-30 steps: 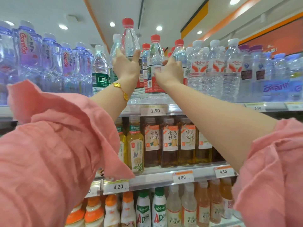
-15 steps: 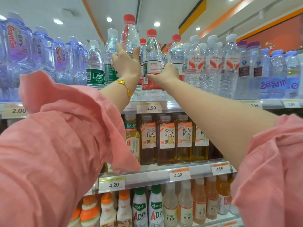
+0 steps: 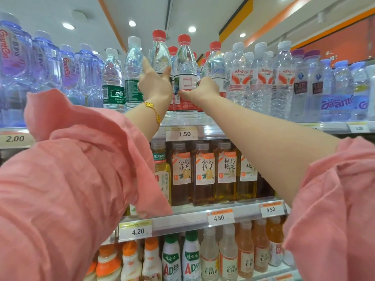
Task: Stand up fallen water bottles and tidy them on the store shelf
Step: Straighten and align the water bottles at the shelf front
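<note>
While both hands (image 3: 156, 83) grip them, two ribbed clear bottles (image 3: 185, 78) stand upright.

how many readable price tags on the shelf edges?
5: 2.00 tag top shelf far left, 1.50 tag top shelf centre, 4.20 tag, 4.80 tag and 4.50 tag on the middle shelf. Blurred ones at right excluded.

Readable text: price tags and bottle labels, placed relative to the 1.50 tag (image 3: 184, 134).

Far left on same rail: 2.00 tag (image 3: 14, 138). Rail below: 4.20 tag (image 3: 138, 231), 4.80 tag (image 3: 219, 217), 4.50 tag (image 3: 270, 209). Just under it, tea bottles (image 3: 182, 171) read 金乌桂龙. Bottom row: AD bottles (image 3: 190, 260), C100 bottles (image 3: 228, 267). Upper right: SODA bottles (image 3: 300, 85).
</note>
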Motion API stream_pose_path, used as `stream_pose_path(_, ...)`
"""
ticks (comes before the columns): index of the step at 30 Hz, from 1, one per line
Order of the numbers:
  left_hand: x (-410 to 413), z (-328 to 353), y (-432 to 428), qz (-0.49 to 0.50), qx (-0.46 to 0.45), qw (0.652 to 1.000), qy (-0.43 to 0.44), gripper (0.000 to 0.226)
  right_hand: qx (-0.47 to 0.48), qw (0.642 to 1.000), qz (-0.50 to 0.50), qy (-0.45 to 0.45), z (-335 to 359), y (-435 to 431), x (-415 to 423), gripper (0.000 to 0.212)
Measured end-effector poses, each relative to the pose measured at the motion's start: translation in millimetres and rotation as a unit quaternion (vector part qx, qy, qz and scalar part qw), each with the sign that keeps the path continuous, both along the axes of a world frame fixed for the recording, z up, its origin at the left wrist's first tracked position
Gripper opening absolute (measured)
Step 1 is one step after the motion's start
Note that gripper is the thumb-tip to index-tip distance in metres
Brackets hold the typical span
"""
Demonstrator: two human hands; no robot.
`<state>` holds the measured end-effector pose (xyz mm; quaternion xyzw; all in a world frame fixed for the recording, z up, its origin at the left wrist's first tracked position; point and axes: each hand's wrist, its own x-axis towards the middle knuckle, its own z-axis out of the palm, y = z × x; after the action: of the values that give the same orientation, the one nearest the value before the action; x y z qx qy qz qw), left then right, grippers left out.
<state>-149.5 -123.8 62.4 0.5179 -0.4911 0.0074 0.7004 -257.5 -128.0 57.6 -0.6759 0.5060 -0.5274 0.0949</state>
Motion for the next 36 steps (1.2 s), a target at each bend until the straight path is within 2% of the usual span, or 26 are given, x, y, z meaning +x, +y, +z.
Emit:
stream_pose_path(10,6,3,5,-0.023,0.054,0.998,-0.014,0.071,0.003,1.0,-0.009,-0.008,0,3,3,0.051)
stream_pose_path(17,9,-10,5,0.005,0.083,0.991,-0.103,0.097,0.01,1.0,-0.009,-0.027,-1,5,6,0.05)
stream_pose_path(23,11,-24,1,0.055,0.042,0.989,-0.134,0.089,0.009,1.0,-0.013,-0.023,-2,5,6,0.052)
stream_pose_path(29,9,-30,1,0.047,0.052,0.991,-0.112,0.087,0.008,1.0,-0.016,-0.013,-2,6,6,0.05)
stream_pose_path(36,14,-35,5,0.037,0.049,0.99,-0.126,0.086,0.011,1.0,-0.026,-0.001,-2,7,6,0.058)
